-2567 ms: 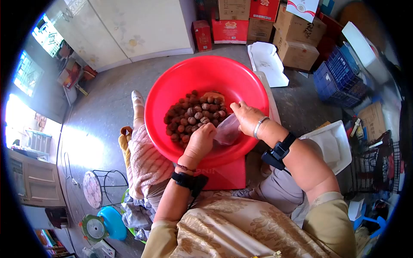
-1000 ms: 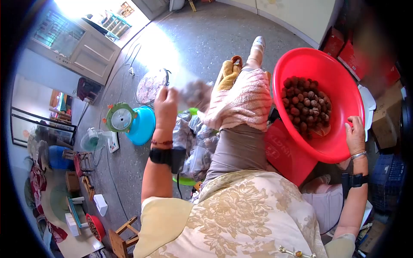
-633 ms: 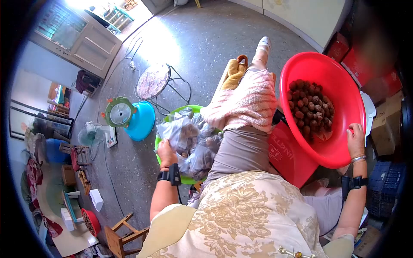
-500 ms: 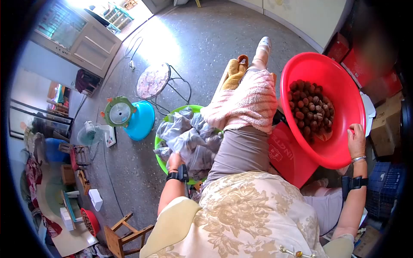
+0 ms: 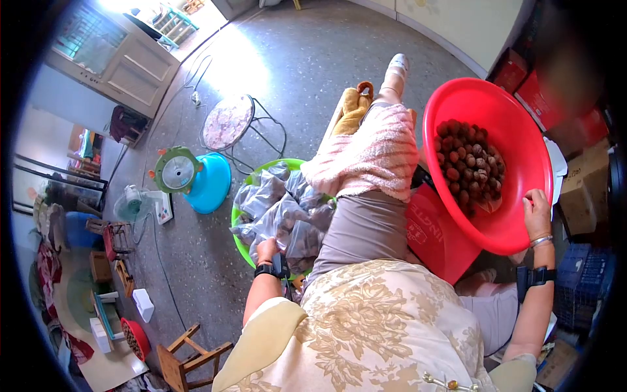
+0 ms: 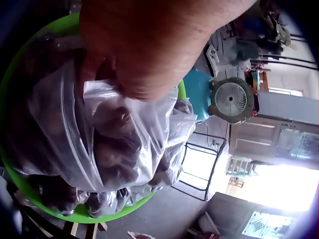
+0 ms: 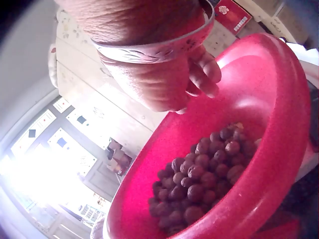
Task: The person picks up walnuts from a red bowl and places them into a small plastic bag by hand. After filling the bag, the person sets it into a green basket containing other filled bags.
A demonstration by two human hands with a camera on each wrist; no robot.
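Note:
At the left, a green basin holds several clear bags filled with dark round things. My left hand is at its near side; in the left wrist view the hand pinches the top of a zip bag, its fingertips partly hidden. The large red basin at the right stands tilted, with brown walnuts heaped inside. On its right rim rests my right hand; the right wrist view shows that hand with loosely bent fingers holding nothing.
A striped pink towel covers the left leg between the basins. Beyond the green basin stand a blue stool, a green fan and a round-topped wire stool. A wooden stool lies lower left; cartons stand right.
The view has turned left. My left hand left the red basin, swung a filled bag across and came down at the green basin. My right hand let go of the bag and moved to the red rim.

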